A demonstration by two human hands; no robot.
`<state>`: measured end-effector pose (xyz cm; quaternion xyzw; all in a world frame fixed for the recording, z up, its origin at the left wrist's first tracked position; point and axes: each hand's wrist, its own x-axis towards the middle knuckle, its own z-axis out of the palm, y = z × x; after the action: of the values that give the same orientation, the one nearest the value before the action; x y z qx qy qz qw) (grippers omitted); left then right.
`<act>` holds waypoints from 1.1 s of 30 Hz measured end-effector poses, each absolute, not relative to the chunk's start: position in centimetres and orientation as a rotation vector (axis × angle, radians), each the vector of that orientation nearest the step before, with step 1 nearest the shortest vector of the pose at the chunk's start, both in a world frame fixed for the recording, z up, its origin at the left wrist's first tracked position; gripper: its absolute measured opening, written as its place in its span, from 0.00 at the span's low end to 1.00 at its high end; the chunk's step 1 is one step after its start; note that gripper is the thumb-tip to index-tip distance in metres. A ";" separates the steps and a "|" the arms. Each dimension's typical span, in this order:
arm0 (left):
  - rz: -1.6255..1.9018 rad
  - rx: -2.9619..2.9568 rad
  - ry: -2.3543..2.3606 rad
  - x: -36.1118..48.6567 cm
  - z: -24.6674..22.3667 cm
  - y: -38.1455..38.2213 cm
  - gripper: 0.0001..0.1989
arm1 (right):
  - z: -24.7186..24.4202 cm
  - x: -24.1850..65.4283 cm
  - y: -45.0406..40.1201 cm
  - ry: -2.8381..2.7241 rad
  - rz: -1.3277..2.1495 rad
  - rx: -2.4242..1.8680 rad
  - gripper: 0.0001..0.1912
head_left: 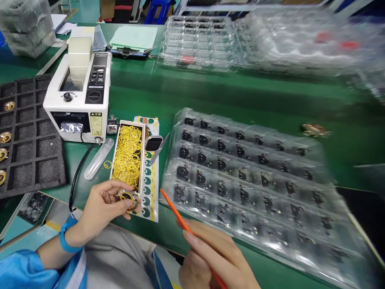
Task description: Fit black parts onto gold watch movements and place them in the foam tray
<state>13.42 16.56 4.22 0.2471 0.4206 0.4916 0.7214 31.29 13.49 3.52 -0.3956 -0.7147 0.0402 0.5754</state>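
My left hand (105, 204), with a blue band at its wrist, pinches a small round gold and black part (127, 198) just below a white box. That box (143, 156) is filled with yellow rings (128, 150). Between the thumb and fingers of my right hand (210, 253) is a thin orange stick (177, 213), its tip pointing up and left. The tip is apart from the round part. Beside the box lies a sheet of stickers (153, 192), with tweezers (160, 149) above its right edge.
A clear tray (210, 216) of black parts covers the right side. At left are a white tape dispenser (54, 94) and a black foam tray (49, 174) with round parts. Stacked clear trays (198, 44) and a clipboard (134, 38) stand behind.
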 end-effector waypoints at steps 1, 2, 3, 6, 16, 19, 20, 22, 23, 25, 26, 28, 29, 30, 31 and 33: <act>1.082 0.571 0.948 13.5 4.3 16.5 0.10 | 3.4 31.1 13.5 -1.655 0.112 -0.927 0.17; 1.078 0.596 0.969 13.6 4.4 16.5 0.10 | 3.3 31.0 13.6 -1.632 0.128 -0.926 0.16; 1.077 0.620 0.991 13.6 4.5 16.5 0.10 | 3.2 31.0 13.5 -1.611 0.144 -0.930 0.15; 1.088 0.702 1.073 13.7 4.8 16.6 0.09 | 3.4 31.1 13.4 -1.600 0.176 -1.005 0.13; 1.146 0.883 1.280 14.0 4.9 15.7 0.12 | 3.8 28.1 14.4 -1.877 0.214 -1.132 0.10; 1.148 1.009 1.340 14.2 4.9 15.2 0.18 | 3.4 27.4 15.0 -1.796 0.166 -1.183 0.08; 1.145 1.045 1.348 14.3 4.9 15.0 0.19 | 3.3 27.4 15.1 -1.789 0.175 -1.201 0.07; 1.135 1.116 1.341 14.2 4.8 14.7 0.21 | 3.4 27.4 15.4 -1.785 0.217 -1.228 0.05; 1.132 1.158 1.333 14.2 4.8 14.6 0.21 | 3.4 27.4 15.6 -1.785 0.248 -1.231 0.05; 1.125 1.258 1.318 14.0 4.8 14.5 0.23 | 3.5 27.3 15.9 -1.792 0.303 -1.233 0.05; 1.124 1.306 1.314 13.9 4.8 14.4 0.23 | 3.5 27.3 16.0 -1.796 0.322 -1.234 0.05; 1.116 1.368 1.311 13.6 4.7 14.4 0.22 | 3.8 27.2 16.1 -1.798 0.380 -1.211 0.05; 1.113 1.382 1.317 13.4 4.6 14.4 0.22 | 4.0 27.2 16.1 -1.795 0.440 -1.180 0.06; 1.108 1.385 1.327 13.3 4.5 14.4 0.21 | 4.2 27.2 16.0 -1.786 0.527 -1.132 0.07; 1.106 1.376 1.342 13.1 4.3 14.5 0.21 | 4.6 27.2 16.0 -1.773 0.631 -1.073 0.08; 1.104 1.320 1.371 12.8 3.9 14.6 0.21 | 5.3 27.4 15.9 -1.736 0.823 -0.949 0.09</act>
<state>12.83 14.60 3.93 0.5348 0.5554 0.4471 0.4535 27.42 15.93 5.31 -0.3889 -0.7113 0.3372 0.4786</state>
